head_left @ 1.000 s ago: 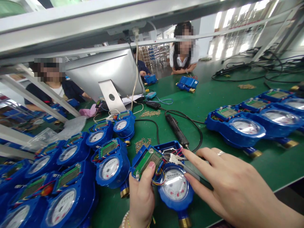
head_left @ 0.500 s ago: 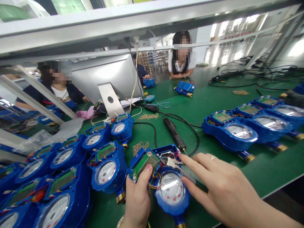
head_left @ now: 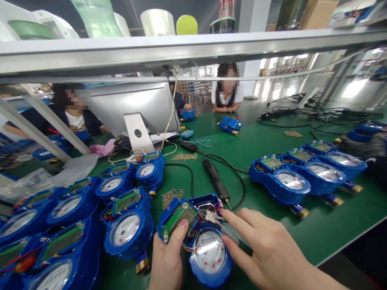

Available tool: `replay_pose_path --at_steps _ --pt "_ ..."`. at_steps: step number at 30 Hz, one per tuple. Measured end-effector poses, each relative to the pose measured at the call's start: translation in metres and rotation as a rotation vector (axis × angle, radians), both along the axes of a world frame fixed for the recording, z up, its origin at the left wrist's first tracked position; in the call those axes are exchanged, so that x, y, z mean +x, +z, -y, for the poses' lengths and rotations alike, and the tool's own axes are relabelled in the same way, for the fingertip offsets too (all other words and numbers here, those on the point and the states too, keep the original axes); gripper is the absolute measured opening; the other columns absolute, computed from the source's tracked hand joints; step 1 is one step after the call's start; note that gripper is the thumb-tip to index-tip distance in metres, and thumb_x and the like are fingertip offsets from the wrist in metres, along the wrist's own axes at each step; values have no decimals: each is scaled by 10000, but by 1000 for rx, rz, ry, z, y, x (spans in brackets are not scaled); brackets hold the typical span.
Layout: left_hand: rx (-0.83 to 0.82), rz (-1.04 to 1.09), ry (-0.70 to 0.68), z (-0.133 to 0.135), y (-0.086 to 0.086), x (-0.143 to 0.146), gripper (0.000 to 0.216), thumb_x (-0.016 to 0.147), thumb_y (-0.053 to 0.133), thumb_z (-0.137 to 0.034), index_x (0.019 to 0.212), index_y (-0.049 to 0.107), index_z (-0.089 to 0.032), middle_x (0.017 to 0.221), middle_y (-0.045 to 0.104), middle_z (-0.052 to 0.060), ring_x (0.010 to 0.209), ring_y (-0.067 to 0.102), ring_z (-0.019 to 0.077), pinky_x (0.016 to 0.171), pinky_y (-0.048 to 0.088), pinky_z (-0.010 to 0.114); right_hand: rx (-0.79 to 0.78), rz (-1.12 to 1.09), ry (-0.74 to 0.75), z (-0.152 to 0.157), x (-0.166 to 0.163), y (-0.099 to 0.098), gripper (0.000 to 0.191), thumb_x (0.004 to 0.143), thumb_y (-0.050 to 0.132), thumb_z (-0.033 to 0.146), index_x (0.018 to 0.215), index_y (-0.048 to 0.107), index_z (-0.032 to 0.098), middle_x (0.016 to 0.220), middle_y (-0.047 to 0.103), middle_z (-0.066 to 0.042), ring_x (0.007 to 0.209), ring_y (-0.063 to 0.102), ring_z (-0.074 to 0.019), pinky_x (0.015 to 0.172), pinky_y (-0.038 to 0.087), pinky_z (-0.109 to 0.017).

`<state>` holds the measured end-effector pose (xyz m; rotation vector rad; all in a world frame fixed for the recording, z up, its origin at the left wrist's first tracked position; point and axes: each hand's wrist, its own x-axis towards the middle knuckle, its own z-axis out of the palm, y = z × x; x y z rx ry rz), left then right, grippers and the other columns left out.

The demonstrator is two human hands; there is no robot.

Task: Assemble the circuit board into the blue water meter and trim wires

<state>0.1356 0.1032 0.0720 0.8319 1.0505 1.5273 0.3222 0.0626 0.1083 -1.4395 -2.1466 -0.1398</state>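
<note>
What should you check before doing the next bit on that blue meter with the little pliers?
1. Left hand steadies the green circuit board, thumb on it: ok.
2. Right hand grips the small metal pliers: ok.
3. Pliers tip sits at the coloured wires in the open blue water meter: ok.
4. Which wire the tip touches: cannot tell.
5. Black electric screwdriver lies apart from the hands: ok.

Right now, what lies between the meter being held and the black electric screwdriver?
In the head view, only bare green mat separates the meter from the screwdriver.
</note>
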Motion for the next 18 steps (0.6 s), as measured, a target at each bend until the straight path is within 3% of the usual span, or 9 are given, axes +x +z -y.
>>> replay_pose_path --at_steps 4,8,15,18 --pt "-31 162 -66 -1 0 0 645 717 796 -304 1303 531 -250 1175 665 48 1090 615 290 957 521 412 -42 -68 7 0 1 -1 331 899 514 334 1203 582 222 853 630 -47 711 620 -184 588 526 -321" --pt "-17 140 -59 -1 -1 0 622 733 789 -313 1299 538 -253 1195 654 36 1120 596 270 986 501 374 21 9 -36 -1 0 2 411 884 536 352 1267 551 207 939 625 -79 773 612 -221 627 544 -386" --pt "15 -90 -29 0 -5 -5 368 755 753 -361 1070 685 -184 1115 684 72 1142 579 304 1042 435 415 59 55 -28 -2 -1 4 413 892 519 341 1266 563 173 933 624 -96 774 609 -226 618 552 -388" --pt "32 -91 -12 -1 -8 -7 362 712 791 -341 1026 701 -185 1087 694 63 1142 578 304 1054 422 406 53 42 -30 -2 -1 2 416 890 521 346 1269 569 181 941 628 -99 784 611 -240 622 546 -402"
